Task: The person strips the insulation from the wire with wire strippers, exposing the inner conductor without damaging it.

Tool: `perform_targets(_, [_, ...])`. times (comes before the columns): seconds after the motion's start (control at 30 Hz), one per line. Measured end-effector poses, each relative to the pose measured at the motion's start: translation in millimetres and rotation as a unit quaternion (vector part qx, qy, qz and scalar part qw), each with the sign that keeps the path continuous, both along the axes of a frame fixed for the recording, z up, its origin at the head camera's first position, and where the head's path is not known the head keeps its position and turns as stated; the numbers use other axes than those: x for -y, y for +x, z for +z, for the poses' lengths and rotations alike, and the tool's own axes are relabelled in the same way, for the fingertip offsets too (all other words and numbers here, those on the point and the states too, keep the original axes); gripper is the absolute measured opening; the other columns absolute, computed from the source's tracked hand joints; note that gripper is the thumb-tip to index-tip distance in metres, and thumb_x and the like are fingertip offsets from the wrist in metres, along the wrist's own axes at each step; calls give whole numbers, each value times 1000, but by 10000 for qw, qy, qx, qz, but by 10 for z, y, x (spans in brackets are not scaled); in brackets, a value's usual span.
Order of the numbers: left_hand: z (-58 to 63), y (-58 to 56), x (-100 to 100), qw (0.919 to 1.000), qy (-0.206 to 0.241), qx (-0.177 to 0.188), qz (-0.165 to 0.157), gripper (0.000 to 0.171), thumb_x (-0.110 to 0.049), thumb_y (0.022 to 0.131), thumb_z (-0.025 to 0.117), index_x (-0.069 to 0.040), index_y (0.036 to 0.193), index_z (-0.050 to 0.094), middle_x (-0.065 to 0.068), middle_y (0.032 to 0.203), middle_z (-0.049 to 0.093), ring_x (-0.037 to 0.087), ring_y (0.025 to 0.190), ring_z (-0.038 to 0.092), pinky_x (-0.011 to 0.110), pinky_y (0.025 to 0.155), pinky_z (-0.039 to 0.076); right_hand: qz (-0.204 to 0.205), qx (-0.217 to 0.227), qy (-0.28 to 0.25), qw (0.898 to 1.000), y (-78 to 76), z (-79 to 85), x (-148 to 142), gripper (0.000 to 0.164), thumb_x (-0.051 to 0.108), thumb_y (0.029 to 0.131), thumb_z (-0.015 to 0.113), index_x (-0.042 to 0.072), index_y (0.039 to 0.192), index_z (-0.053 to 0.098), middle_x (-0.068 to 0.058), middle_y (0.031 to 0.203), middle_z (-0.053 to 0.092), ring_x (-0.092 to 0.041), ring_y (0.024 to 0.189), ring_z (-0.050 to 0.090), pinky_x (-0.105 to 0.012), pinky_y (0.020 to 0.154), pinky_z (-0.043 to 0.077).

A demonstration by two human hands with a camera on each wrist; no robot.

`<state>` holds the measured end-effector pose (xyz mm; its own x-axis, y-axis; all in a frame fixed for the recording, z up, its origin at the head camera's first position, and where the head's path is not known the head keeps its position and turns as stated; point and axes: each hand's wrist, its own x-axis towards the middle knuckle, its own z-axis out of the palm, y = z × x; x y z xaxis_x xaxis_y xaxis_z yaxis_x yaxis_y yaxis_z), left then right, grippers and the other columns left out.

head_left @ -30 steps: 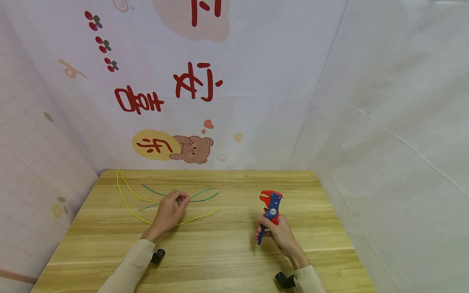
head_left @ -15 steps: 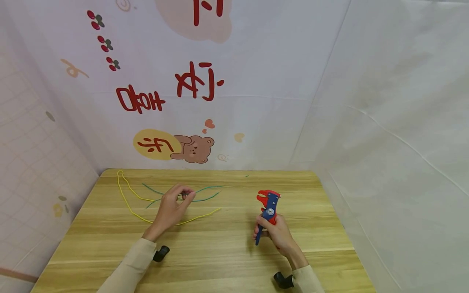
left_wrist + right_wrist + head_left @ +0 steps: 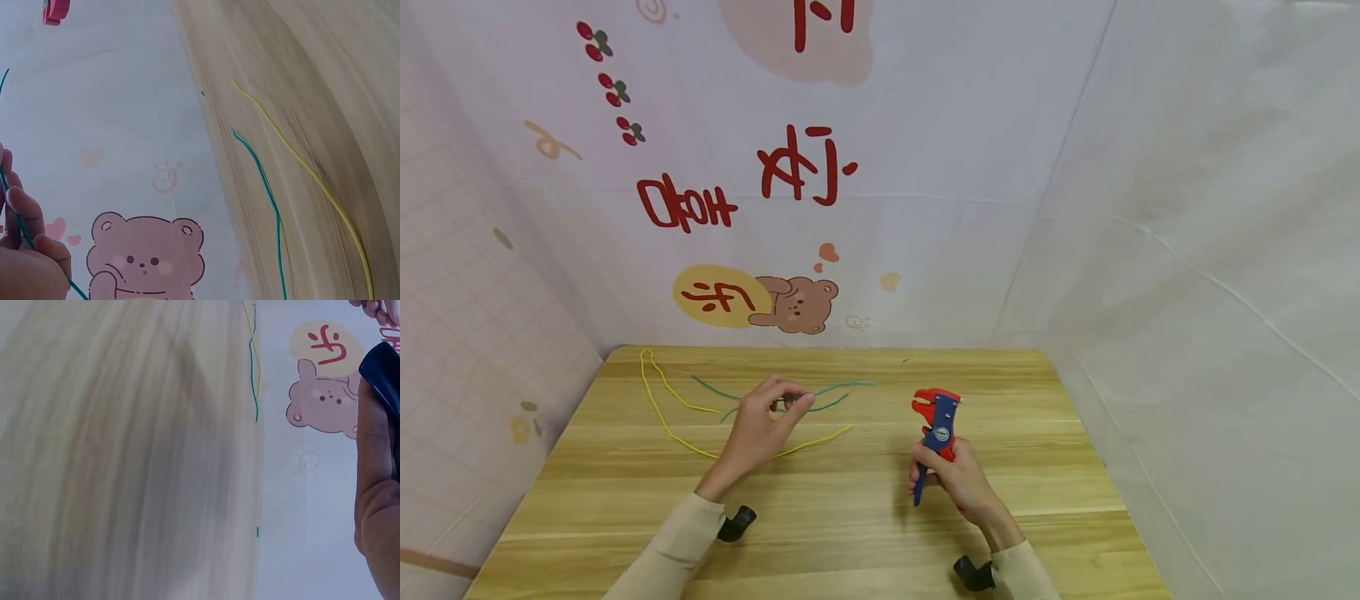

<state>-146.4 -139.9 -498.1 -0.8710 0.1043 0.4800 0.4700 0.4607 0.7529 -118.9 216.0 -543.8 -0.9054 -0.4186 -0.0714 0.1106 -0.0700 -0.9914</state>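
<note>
My left hand (image 3: 762, 425) pinches a thin green wire (image 3: 850, 384) between thumb and fingers, left of the table's middle. One end of this wire points right, toward the tool. In the left wrist view it runs up across the curled fingers (image 3: 25, 209). A second green wire (image 3: 277, 219) lies on the table beneath, and a longer yellow wire (image 3: 656, 407) curves around to the left and front. My right hand (image 3: 962, 479) grips a red and blue wire stripper (image 3: 942, 421) by its handles, red jaws upward. The right wrist view shows just a blue handle end (image 3: 382, 372).
A tiny green scrap (image 3: 906, 361) lies near the back edge of the wooden table (image 3: 827, 533). White printed cloth (image 3: 940, 208) hangs behind the table, with more cloth at both sides. Black wrist mounts (image 3: 737, 525) stick out from the sleeves.
The left hand has moved right and slightly up, drawing its green wire along. The right hand has shifted a little left with the wire stripper. The other green wire and the yellow one lie still.
</note>
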Motion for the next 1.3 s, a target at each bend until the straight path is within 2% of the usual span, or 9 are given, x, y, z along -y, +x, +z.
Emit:
perform_targets(0.2, [14, 50, -29, 9996, 54, -38, -267, 6, -12, 105, 81, -17, 108, 84, -5, 107, 76, 5, 89, 59, 34, 77, 48, 147, -93, -55, 9998, 6, 75, 49, 29, 19, 118, 61, -10, 115, 59, 1, 85, 75, -21, 79, 82, -61, 85, 70])
perform_targets(0.43, [4, 103, -60, 9989, 209, 8, -426, 12, -11, 107, 80, -23, 106, 81, -6, 106, 76, 6, 88, 59, 32, 77, 46, 479, -122, -216, 9985, 18, 133, 109, 22, 17, 118, 60, -4, 112, 62, 1, 85, 75, -18, 79, 83, -44, 80, 72])
perform_targets(0.6, [22, 139, -85, 9983, 319, 90, -487, 13, -12, 107, 80, -25, 106, 81, -5, 104, 76, 7, 88, 59, 32, 77, 44, 668, -286, -271, 9970, 38, 159, 169, 19, 13, 118, 59, -3, 110, 62, 2, 86, 74, -17, 79, 82, -42, 80, 72])
perform_targets(0.77, [22, 156, -113, 9980, 337, 125, -526, 6, -12, 106, 81, -18, 108, 83, -5, 103, 75, 7, 86, 58, 31, 77, 42, 728, -253, -270, 9967, 62, 207, 219, 17, 13, 118, 59, 0, 108, 64, 3, 84, 74, -17, 78, 83, -42, 80, 72])
perform_targets(0.87, [19, 162, -126, 9979, 327, 127, -539, 5, -13, 106, 81, -17, 107, 83, -6, 103, 75, 7, 85, 58, 33, 77, 43, 773, -294, -295, 9961, 69, 229, 239, 23, 14, 118, 59, -8, 109, 61, 2, 85, 74, -17, 78, 83, -42, 79, 72])
perform_targets(1.03, [30, 176, -144, 9982, 265, 97, -535, 13, -12, 106, 80, -24, 104, 82, -9, 101, 75, 6, 83, 58, 36, 76, 45, 840, -406, -394, 9949, 77, 249, 271, 36, 10, 118, 58, -25, 113, 51, 0, 85, 75, -15, 77, 82, -41, 78, 72])
perform_targets(1.13, [40, 182, -155, 9982, 253, 110, -535, 15, -12, 106, 80, -27, 103, 81, -9, 99, 74, 5, 83, 58, 33, 76, 44, 858, -479, -438, 9942, 82, 264, 286, 37, 7, 117, 56, -29, 114, 48, 0, 85, 75, -16, 77, 83, -41, 78, 72])
perform_targets(1.3, [59, 183, -177, 9978, 301, 179, -570, 11, -12, 106, 81, -22, 103, 82, -8, 97, 73, 5, 82, 58, 35, 74, 44, 895, -480, -479, 9937, 74, 290, 299, 36, 6, 117, 57, -29, 113, 48, 1, 85, 76, -17, 77, 83, -42, 78, 72])
